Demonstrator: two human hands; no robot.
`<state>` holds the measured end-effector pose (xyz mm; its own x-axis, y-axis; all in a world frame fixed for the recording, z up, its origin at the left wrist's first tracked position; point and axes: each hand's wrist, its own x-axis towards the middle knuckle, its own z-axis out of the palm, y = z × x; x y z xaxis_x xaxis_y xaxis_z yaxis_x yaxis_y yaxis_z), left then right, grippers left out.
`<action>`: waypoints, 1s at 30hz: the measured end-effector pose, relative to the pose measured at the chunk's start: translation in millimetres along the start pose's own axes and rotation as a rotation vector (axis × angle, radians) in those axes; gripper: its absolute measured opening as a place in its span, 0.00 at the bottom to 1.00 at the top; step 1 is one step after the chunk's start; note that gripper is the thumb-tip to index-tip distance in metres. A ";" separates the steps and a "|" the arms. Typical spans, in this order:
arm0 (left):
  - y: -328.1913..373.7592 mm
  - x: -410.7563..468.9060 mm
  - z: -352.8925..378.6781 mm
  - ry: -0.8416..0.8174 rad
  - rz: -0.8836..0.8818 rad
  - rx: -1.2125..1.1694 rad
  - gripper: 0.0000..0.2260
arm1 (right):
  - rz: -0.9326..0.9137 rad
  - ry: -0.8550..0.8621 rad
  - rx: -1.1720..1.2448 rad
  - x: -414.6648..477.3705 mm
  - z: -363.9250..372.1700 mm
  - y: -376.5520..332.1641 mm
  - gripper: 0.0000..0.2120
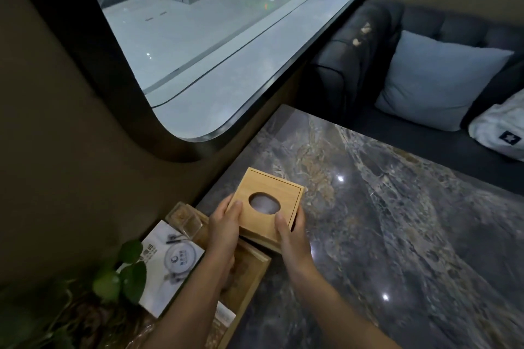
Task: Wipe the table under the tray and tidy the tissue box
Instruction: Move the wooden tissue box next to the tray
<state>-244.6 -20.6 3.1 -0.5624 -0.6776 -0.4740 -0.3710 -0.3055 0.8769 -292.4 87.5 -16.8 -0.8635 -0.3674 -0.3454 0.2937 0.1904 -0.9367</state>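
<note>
A square wooden tissue box (pixel 273 190) with an oval opening in its lid sits at the near left of the dark marble table (pixel 397 221). White tissue shows inside the opening. My left hand (pixel 225 225) grips the box's left side and my right hand (pixel 290 231) grips its near right corner. The box's near edge overlaps the far end of a wooden tray (pixel 249 272), which lies along the table's left edge under my left forearm.
On the tray's left lie a white printed card (pixel 167 261) and a small clear box (pixel 184 219). A green plant (pixel 122 272) stands at the near left. A window and wall run along the left. A dark sofa with a pale cushion (pixel 436 79) stands behind the table.
</note>
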 end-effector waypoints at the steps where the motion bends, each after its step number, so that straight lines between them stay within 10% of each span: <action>1: 0.9 -1.6 -0.3 0.013 0.037 0.071 0.15 | 0.010 0.002 -0.018 2.1 -1.9 -0.2 0.24; 11: -34.1 -33.7 21.6 0.003 0.704 1.256 0.33 | 0.005 0.049 -0.096 22.2 -27.2 -20.9 0.30; 30: -40.3 7.4 -19.6 0.229 0.709 1.236 0.31 | 0.002 -0.129 -0.081 43.7 41.8 -25.6 0.22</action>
<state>-219.4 -26.3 -34.2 -0.8113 -0.5648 0.1508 -0.5263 0.8180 0.2320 -320.5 28.6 -10.2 -0.8018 -0.4795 -0.3566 0.2569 0.2623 -0.9302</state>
